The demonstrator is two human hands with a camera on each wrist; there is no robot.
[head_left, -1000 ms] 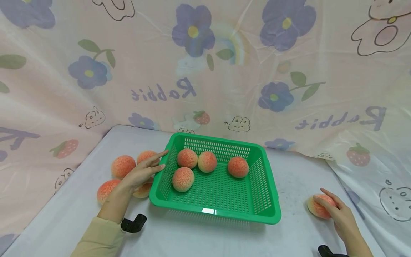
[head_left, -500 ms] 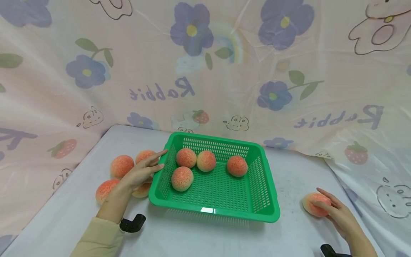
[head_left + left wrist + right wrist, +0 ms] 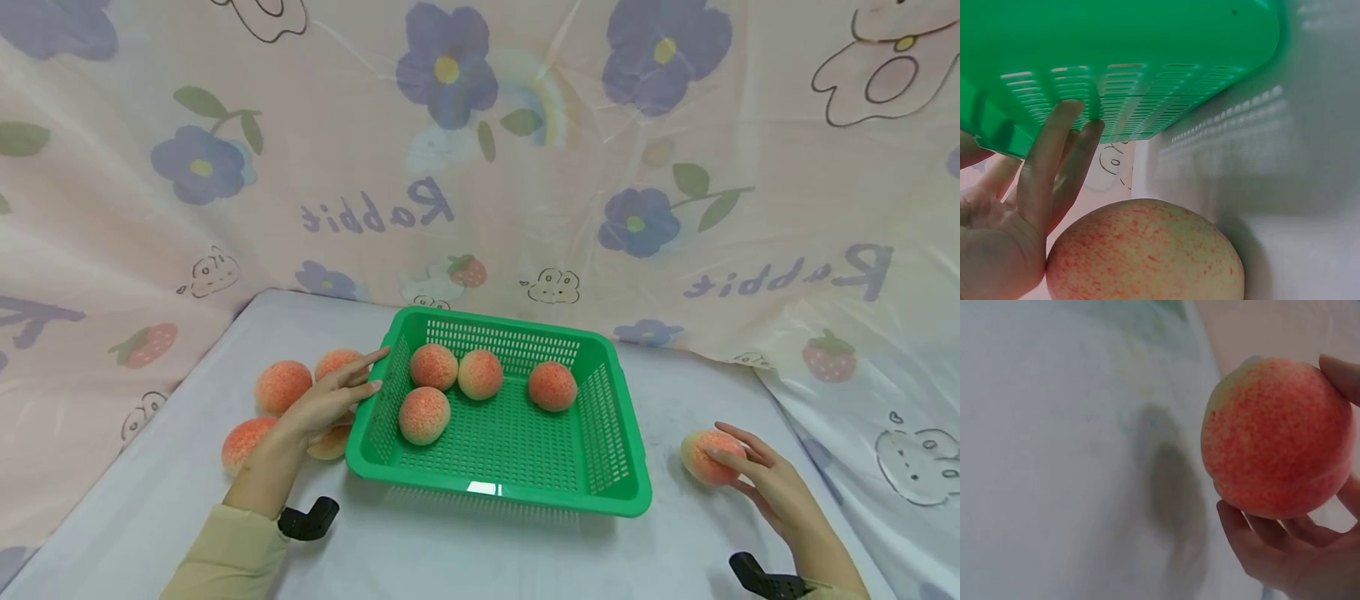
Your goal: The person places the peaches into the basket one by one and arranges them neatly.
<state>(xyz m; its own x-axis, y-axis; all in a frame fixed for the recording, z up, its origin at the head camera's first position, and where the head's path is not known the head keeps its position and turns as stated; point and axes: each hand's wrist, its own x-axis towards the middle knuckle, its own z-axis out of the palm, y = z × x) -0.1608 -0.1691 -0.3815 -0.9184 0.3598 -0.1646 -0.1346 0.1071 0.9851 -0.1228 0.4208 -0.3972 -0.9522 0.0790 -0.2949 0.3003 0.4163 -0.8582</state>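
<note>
- Right hand (image 3: 772, 482) grips a peach (image 3: 703, 457) above the table (image 3: 525, 562), right of the green basket (image 3: 555, 501).
- Left hand (image 3: 327, 408), fingers extended, touches the basket's left side.
- Backdrop (image 3: 525, 229) reads "Rabbit" twice, mirrored.

1. One green basket (image 3: 517, 454);
2. Nine peaches in view: four basket peaches (image 3: 423, 416), lying inside; four table peaches (image 3: 283, 387), left of the basket, some partly hidden by the left hand (image 3: 326, 408); one held peach (image 3: 712, 457), in the right hand (image 3: 776, 483);
3. Two hands: one left, one right;
4. Two sleeves (image 3: 228, 554), the right one barely showing;
5. Two black wrist pieces (image 3: 309, 518);
6. One table (image 3: 540, 558);
7. On the backdrop (image 3: 540, 225): three red strawberry prints (image 3: 828, 357); two whole mirror-written "Rabbit" words (image 3: 378, 208); one rainbow print (image 3: 553, 100).
</note>
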